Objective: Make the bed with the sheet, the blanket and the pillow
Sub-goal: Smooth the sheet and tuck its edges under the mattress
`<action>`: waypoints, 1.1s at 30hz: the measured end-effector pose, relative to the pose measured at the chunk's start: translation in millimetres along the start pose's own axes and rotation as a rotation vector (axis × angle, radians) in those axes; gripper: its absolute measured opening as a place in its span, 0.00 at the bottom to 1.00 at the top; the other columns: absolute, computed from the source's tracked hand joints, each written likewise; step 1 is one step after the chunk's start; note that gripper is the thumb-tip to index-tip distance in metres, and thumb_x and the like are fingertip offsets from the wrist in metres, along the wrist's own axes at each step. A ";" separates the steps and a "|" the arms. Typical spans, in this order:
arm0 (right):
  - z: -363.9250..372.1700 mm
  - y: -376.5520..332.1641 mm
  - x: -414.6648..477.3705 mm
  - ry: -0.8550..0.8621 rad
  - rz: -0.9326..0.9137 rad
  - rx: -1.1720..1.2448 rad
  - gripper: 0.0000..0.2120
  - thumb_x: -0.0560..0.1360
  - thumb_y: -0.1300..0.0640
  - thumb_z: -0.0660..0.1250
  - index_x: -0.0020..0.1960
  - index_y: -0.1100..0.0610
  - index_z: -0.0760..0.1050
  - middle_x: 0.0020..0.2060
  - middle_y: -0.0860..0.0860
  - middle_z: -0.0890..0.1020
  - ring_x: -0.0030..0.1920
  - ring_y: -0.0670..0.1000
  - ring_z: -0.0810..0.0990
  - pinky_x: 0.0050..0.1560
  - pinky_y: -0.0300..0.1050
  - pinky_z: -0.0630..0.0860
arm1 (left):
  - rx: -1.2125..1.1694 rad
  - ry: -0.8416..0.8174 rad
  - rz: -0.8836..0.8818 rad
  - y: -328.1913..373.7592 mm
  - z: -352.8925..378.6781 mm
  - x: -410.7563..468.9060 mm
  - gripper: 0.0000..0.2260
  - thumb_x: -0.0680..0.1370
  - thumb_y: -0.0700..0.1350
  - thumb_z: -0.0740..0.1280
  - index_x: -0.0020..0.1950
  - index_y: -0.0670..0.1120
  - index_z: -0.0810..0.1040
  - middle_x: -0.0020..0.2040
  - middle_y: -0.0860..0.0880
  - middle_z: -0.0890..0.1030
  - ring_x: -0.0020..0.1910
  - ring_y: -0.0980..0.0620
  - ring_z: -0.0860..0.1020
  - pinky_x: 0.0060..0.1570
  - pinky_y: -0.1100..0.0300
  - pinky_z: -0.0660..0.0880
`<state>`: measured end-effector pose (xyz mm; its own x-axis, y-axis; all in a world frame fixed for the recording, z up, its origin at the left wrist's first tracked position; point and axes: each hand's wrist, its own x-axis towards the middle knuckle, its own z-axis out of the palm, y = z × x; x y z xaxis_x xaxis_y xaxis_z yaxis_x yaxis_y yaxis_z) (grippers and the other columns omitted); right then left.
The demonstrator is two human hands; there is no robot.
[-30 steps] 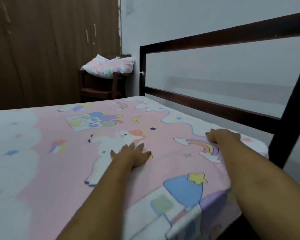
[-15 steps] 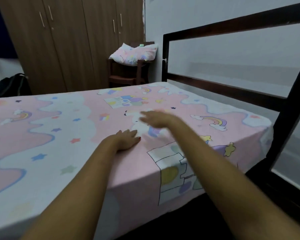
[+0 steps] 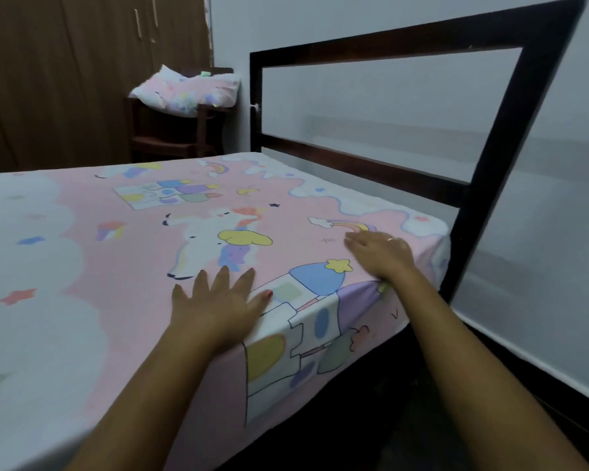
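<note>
Change vs. 0.5 s ago: the right hand (image 3: 378,253) was blurred above the middle of the bed, near the unicorn print. It now lies palm down near the bed's right-hand corner by the bed frame (image 3: 371,45), just below the rainbow print. Its fingers are straight and close together and hold nothing; the edges are slightly blurred. There is a ring (image 3: 390,239) on one finger.

The left hand (image 3: 215,302) remains flat on the sheet (image 3: 82,266) at the near edge, but its fingers are now spread wider. It presses on the fabric and grips nothing. The thumb points toward the castle print, and its nail is red.

Sheet: pink with white cloud bands, printed with a unicorn, rainbows, stars and a castle. It covers the whole visible mattress top and hangs over the near edge. The top is smooth and shows almost no wrinkles. There is a small gather at the corner under the right wrist.

Pillow (image 3: 187,93): same print as the sheet, off the bed. It lies on a dark wooden chair (image 3: 170,137) beyond the far corner, between the wardrobe (image 3: 65,79) and the frame's far post.
</note>
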<state>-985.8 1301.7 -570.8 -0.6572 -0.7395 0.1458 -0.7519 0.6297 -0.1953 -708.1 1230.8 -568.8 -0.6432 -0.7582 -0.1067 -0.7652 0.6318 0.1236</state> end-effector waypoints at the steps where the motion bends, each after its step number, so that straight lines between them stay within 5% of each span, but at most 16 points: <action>1: -1.4 15.0 7.1 0.026 0.040 0.002 0.22 0.80 0.40 0.48 0.72 0.41 0.65 0.74 0.43 0.64 0.73 0.52 0.63 0.73 0.54 0.56 | 0.007 0.016 0.029 4.1 1.5 -2.2 0.28 0.77 0.67 0.40 0.77 0.61 0.43 0.79 0.52 0.46 0.77 0.45 0.44 0.72 0.40 0.46; 5: 4.8 79.2 39.8 0.078 0.240 0.107 0.28 0.77 0.36 0.44 0.74 0.41 0.60 0.76 0.44 0.57 0.76 0.54 0.54 0.75 0.57 0.48 | 0.039 0.049 0.084 7.5 5.6 -5.6 0.32 0.75 0.70 0.41 0.77 0.61 0.42 0.79 0.53 0.47 0.77 0.46 0.45 0.72 0.41 0.48; 10: 10.6 97.1 12.4 0.445 0.673 0.688 0.26 0.81 0.42 0.46 0.78 0.47 0.53 0.78 0.52 0.51 0.76 0.59 0.49 0.74 0.55 0.47 | 0.029 0.058 0.119 4.1 4.4 -9.7 0.37 0.68 0.72 0.36 0.76 0.62 0.42 0.78 0.54 0.49 0.77 0.47 0.47 0.71 0.42 0.51; 14: 62.0 43.3 -47.0 0.658 0.580 1.047 0.25 0.83 0.46 0.51 0.78 0.48 0.52 0.77 0.51 0.55 0.77 0.53 0.54 0.76 0.53 0.50 | 0.038 0.065 0.115 5.5 6.3 -9.5 0.40 0.64 0.73 0.34 0.76 0.63 0.41 0.78 0.54 0.49 0.77 0.47 0.47 0.71 0.42 0.52; 17: 115.1 -14.4 -76.0 0.516 0.529 1.374 0.27 0.80 0.41 0.51 0.77 0.43 0.50 0.77 0.46 0.55 0.76 0.49 0.56 0.75 0.56 0.56 | 0.059 0.064 0.109 5.0 7.1 -6.5 0.43 0.62 0.76 0.29 0.75 0.63 0.38 0.78 0.55 0.48 0.77 0.47 0.46 0.71 0.41 0.53; 20: 131.8 -31.7 -63.2 0.553 0.572 1.290 0.23 0.84 0.48 0.45 0.78 0.46 0.47 0.77 0.45 0.50 0.77 0.48 0.50 0.76 0.54 0.50 | 0.093 0.058 0.102 5.7 9.1 -4.7 0.52 0.51 0.78 0.23 0.74 0.63 0.36 0.78 0.56 0.47 0.77 0.48 0.46 0.70 0.40 0.53; 24: 141.5 0.2 -34.5 0.563 0.643 1.153 0.23 0.84 0.51 0.42 0.78 0.51 0.46 0.78 0.47 0.50 0.77 0.49 0.50 0.76 0.47 0.47 | 0.080 0.024 0.068 9.8 8.0 -3.8 0.54 0.48 0.80 0.28 0.73 0.63 0.33 0.78 0.55 0.42 0.77 0.47 0.42 0.71 0.39 0.50; 29: 149.3 52.0 -0.2 0.677 0.768 1.473 0.22 0.84 0.47 0.47 0.77 0.48 0.55 0.75 0.50 0.62 0.72 0.54 0.64 0.73 0.54 0.60 | 0.127 0.002 0.051 26.8 10.6 3.0 0.54 0.53 0.82 0.38 0.74 0.59 0.32 0.78 0.52 0.41 0.77 0.45 0.43 0.70 0.37 0.51; 33: 149.6 91.1 11.8 0.599 0.815 1.264 0.24 0.82 0.45 0.49 0.72 0.54 0.67 0.69 0.58 0.69 0.67 0.62 0.69 0.68 0.56 0.66 | 0.166 0.042 0.029 38.1 14.7 7.0 0.52 0.58 0.81 0.40 0.75 0.57 0.33 0.78 0.49 0.44 0.77 0.44 0.46 0.69 0.37 0.53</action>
<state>-1054.2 1314.8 -732.0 -0.9918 0.0605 -0.1122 0.1109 -0.0239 -0.9935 -742.2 1252.0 -579.4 -0.6663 -0.7430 -0.0635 -0.7423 0.6690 -0.0385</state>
